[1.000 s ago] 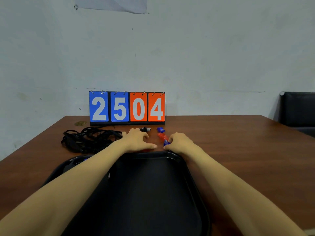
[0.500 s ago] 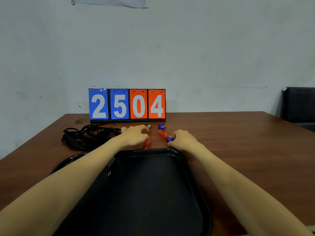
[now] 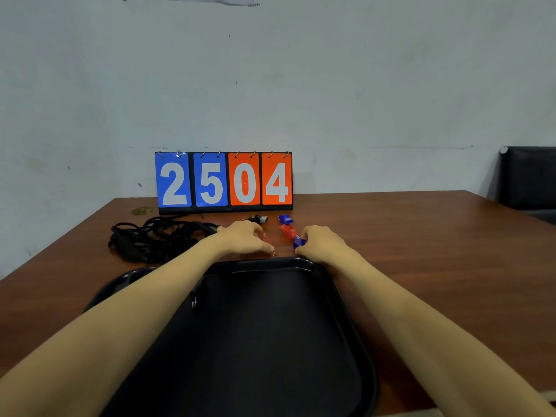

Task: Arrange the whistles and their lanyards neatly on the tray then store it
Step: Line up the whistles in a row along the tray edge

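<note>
A black tray lies on the brown table in front of me. Just beyond its far rim, my left hand is closed around a red whistle, of which only a sliver and a metal ring show. My right hand pinches a blue whistle between its fingertips. On the table beyond the hands lie another red whistle, a second blue whistle and a black whistle. A tangle of black lanyards sits to the left of my left hand.
A flip scoreboard reading 2504 stands at the table's far edge against the wall. A black chair stands at the right behind the table. A small metal ring shows on the tray beside my left forearm.
My left hand has closed over the red whistle and drawn slightly toward the tray rim. My right hand keeps its hold on the blue whistle. The view has tilted down a little.
</note>
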{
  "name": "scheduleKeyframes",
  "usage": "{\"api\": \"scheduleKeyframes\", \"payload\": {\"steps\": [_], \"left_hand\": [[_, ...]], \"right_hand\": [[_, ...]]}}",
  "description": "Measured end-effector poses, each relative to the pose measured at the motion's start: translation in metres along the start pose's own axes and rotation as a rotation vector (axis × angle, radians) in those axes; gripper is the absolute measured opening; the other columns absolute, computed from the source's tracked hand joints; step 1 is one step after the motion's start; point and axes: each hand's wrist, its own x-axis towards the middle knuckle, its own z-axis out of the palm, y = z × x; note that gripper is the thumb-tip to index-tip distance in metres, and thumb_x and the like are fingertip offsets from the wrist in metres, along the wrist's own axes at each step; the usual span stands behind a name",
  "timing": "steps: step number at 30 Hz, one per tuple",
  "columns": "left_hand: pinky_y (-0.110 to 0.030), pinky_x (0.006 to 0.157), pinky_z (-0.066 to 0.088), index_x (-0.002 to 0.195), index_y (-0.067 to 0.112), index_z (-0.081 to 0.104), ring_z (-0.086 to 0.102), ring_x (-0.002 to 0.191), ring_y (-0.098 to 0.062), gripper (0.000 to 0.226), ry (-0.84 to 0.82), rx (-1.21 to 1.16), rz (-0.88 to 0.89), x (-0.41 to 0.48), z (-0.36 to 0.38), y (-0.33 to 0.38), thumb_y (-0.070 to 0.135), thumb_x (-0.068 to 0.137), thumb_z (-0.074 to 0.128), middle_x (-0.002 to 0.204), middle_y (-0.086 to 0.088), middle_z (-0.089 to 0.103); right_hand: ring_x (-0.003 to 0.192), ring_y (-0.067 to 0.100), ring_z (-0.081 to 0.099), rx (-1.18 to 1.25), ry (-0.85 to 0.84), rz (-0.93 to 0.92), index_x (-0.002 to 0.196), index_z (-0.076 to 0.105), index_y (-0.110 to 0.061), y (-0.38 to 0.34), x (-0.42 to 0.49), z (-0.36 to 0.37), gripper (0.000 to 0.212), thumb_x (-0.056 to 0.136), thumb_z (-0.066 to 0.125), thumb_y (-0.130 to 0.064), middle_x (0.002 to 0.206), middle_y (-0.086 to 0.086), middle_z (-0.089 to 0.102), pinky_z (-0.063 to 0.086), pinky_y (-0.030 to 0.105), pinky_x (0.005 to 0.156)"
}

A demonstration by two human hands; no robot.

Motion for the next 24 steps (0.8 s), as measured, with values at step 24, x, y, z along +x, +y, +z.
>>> {"api": "scheduleKeyframes", "payload": {"steps": [24], "left_hand": [[-0.048, 0.110, 0.024, 0.139, 0.037, 0.036, 0.038, 0.132, -0.023, 0.061, -0.044, 0.186, 0.154, 0.006, 0.000, 0.003, 0.044, 0.084, 0.062, 0.142, 0.002, 0.045]], "right_hand": [[0.093, 0.021, 0.060, -0.012, 0.039, -0.012, 0.110, 0.055, -0.014, -0.002, -0.001, 0.006, 0.028, 0.089, 0.058, -0.031, 0.107, 0.007, 0.061, 0.051, 0.033, 0.080]]}}
